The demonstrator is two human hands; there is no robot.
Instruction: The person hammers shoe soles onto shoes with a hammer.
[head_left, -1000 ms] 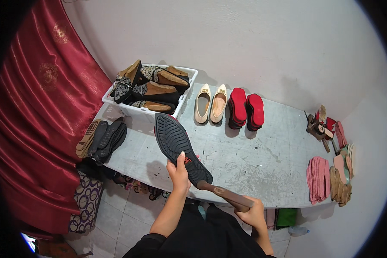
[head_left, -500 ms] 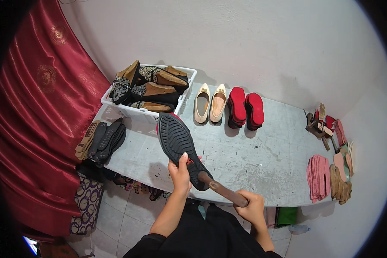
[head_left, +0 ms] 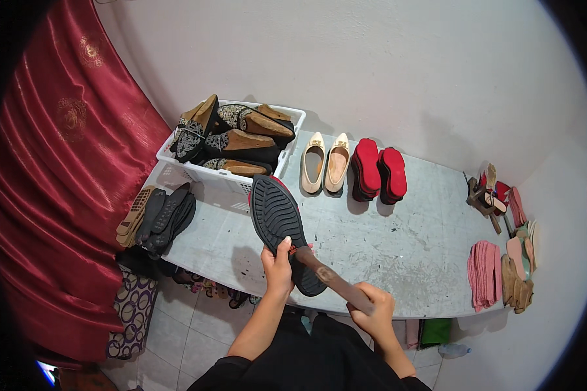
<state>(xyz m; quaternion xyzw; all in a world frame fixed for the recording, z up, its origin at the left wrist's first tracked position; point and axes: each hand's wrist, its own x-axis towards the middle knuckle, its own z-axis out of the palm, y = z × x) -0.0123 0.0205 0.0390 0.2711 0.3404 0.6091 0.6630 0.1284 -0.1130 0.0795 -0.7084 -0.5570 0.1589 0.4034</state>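
A black ridged shoe sole (head_left: pixel 277 212) with a red edge is raised above the near part of the table, tread side up. My left hand (head_left: pixel 278 270) is closed on its left side near the narrow middle, thumb lying across the tread. A brown wooden stick-like tool (head_left: pixel 332 280) slants from the sole down to my right hand (head_left: pixel 374 309), which is wrapped round its near end. The tool's far tip lies over the sole beside a small red mark; whether it presses on the rubber I cannot tell.
Behind stands a white plastic basket (head_left: pixel 225 174) of black shoes on wooden lasts. Cream shoes (head_left: pixel 313 168) and red-topped sole stacks (head_left: pixel 366 166) sit beside it. Black soles (head_left: pixel 166 221) lie left, a pink stack (head_left: pixel 484 277) right. A red curtain (head_left: pixel 52 195) hangs at left.
The sole in my left hand has turned a little and shifted slightly right in view. The tool's far tip sits a little higher against the sole. Both hands keep their hold.
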